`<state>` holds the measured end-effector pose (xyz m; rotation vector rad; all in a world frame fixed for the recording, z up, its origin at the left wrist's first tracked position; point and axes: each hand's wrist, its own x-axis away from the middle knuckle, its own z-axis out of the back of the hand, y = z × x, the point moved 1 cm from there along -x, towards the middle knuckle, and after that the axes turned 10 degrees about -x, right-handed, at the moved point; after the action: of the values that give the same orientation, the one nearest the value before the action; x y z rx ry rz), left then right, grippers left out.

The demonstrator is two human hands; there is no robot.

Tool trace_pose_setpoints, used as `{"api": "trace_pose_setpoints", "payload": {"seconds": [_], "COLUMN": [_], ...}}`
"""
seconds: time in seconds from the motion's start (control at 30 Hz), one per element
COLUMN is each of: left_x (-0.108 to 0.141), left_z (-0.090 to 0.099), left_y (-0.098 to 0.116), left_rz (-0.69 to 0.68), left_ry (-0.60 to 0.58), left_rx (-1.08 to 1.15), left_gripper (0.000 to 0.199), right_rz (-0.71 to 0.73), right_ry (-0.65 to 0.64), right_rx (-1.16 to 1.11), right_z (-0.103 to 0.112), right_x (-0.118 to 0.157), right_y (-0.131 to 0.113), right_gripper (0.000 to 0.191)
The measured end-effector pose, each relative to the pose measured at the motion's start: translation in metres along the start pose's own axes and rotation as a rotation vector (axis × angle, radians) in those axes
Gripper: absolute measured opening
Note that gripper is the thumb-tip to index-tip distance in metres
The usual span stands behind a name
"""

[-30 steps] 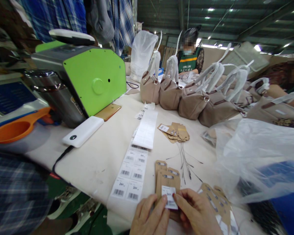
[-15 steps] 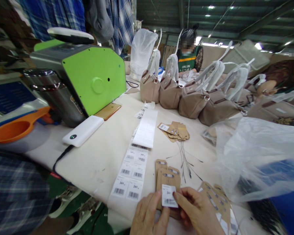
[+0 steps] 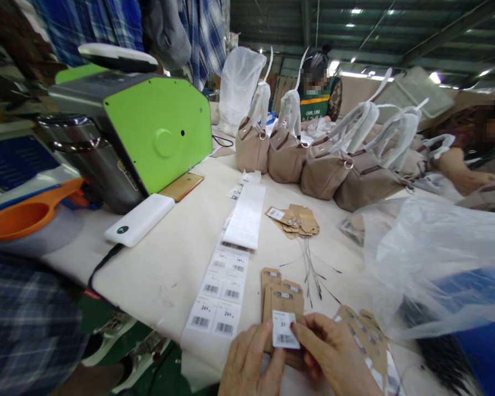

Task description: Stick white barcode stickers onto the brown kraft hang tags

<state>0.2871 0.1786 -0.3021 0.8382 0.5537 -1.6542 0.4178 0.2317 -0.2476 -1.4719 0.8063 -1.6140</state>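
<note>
A white price label (image 3: 285, 329) with a barcode lies on the top brown card tag (image 3: 286, 301) of a small stack near the table's front edge. My left hand (image 3: 251, 360) rests at the stack's left side, thumb and fingers at the label's left and lower edges. My right hand (image 3: 334, 352) has thumb and fingers closed at the label's right edge. Left of the stack lies a sheet of barcode labels (image 3: 218, 291), its far part folded over white side up. More brown tags with strings (image 3: 299, 220) lie beyond, and others (image 3: 361, 333) sit beside my right hand.
Beige handbags (image 3: 289, 157) with wrapped handles stand along the back. At the left are a green machine (image 3: 160, 129), a dark flask (image 3: 94, 159), a white power bank (image 3: 140, 220), a phone (image 3: 183, 187) and an orange scoop (image 3: 20, 220). Clear plastic (image 3: 437, 258) covers the right. People work behind.
My hands and the label have hardly moved. At the far right, a person's arm has shifted and a handbag there has moved away to the right.
</note>
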Motion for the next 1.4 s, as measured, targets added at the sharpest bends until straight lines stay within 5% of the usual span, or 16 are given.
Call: {"api": "trace_pose_setpoints", "payload": {"seconds": [0.57, 1.4], "left_x": [0.001, 0.003], "left_z": [0.000, -0.003], "left_y": [-0.005, -0.006], "left_rz": [-0.074, -0.094], "left_ry": [0.000, -0.012], "left_rx": [-0.005, -0.006], "left_gripper": [0.018, 0.022], "right_rz": [0.084, 0.067], "right_ry": [0.004, 0.008], "right_rx": [0.172, 0.079], "right_z": [-0.002, 0.000], "right_x": [0.003, 0.000], "right_y": [-0.005, 0.004], "right_gripper": [0.035, 0.037]}}
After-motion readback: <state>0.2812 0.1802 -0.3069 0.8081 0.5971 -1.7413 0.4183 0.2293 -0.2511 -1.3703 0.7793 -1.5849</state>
